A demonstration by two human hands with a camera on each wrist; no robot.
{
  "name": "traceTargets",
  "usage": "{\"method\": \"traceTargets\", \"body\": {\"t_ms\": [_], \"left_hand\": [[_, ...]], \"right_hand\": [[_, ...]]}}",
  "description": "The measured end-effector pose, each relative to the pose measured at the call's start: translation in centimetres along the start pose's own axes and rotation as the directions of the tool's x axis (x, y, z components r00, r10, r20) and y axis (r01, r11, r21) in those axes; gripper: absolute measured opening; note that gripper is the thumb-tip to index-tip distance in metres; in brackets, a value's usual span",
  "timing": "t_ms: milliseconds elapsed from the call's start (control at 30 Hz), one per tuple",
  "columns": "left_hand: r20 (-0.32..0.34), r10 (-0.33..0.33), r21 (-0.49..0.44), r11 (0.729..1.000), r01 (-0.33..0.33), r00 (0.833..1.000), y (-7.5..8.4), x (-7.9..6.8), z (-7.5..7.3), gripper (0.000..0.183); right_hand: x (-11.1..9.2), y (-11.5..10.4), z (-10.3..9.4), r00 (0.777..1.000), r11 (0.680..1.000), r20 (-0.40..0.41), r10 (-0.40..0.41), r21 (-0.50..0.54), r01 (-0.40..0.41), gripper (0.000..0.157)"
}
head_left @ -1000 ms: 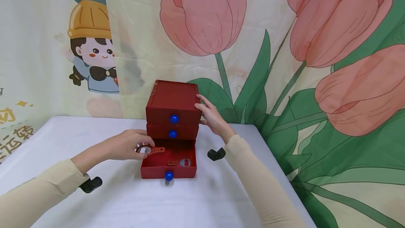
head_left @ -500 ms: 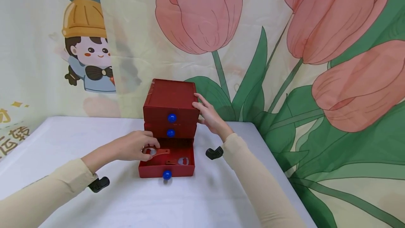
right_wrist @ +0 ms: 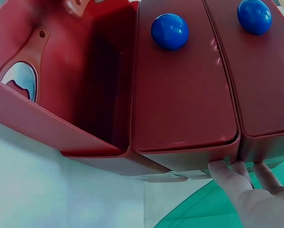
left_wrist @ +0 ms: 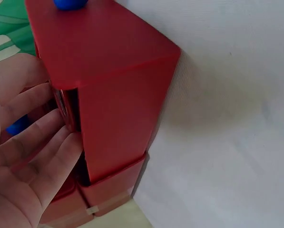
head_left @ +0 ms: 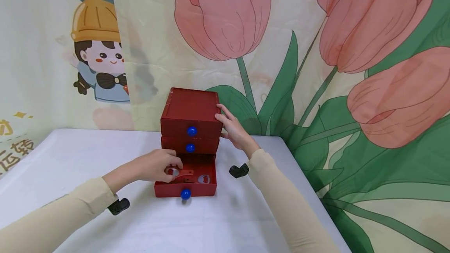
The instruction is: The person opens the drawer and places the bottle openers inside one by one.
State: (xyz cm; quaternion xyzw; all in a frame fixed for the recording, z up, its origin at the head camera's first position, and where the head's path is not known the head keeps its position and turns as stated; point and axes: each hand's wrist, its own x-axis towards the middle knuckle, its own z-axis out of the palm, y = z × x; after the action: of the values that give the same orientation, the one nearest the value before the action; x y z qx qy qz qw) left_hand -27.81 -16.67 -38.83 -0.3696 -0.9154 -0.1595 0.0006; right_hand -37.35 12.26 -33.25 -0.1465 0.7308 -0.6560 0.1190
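Note:
A red three-drawer chest (head_left: 193, 106) stands on the table, its bottom drawer (head_left: 163, 190) pulled out. Inside that drawer, my left hand (head_left: 154, 166) pinches a bottle opener (head_left: 186, 172) by its metal head, the reddish-brown handle pointing right. The tip of this handle (right_wrist: 76, 6) shows at the top of the right wrist view; the fingers hide part of the head. A second bottle opener (right_wrist: 36, 53) lies in the drawer at the front right, close to the first. My right hand (head_left: 237, 132) rests its fingers on the chest's right side, near the top.
The upper drawers are closed, each with a blue knob (head_left: 191, 131). Another blue knob (head_left: 186, 194) sticks out from the bottom drawer's front. White cloth covers the table (head_left: 225, 221). Behind it hangs a curtain printed with tulips (head_left: 228, 18).
My left hand has moved right and slightly down, deeper over the open drawer, carrying the bottle opener towards the second one. The right hand stays on the chest's side.

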Motion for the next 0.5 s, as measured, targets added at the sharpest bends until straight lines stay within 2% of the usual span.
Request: {"method": "traceTargets", "body": {"t_ms": [267,500], "left_hand": [[0.017,-0.012,0.012,1.0,0.011,1.0,-0.1,0.5,0.8,0.026],[0.028,0.009,0.014,1.0,-0.01,1.0,-0.4,0.8,1.6,0.023]], "right_hand": [[0.0,0.1,0.0,1.0,1.0,0.012,-0.012,-0.007,0.012,0.057],[-0.2,0.1,0.0,1.0,1.0,0.016,-0.018,-0.012,0.018,0.057]]}}
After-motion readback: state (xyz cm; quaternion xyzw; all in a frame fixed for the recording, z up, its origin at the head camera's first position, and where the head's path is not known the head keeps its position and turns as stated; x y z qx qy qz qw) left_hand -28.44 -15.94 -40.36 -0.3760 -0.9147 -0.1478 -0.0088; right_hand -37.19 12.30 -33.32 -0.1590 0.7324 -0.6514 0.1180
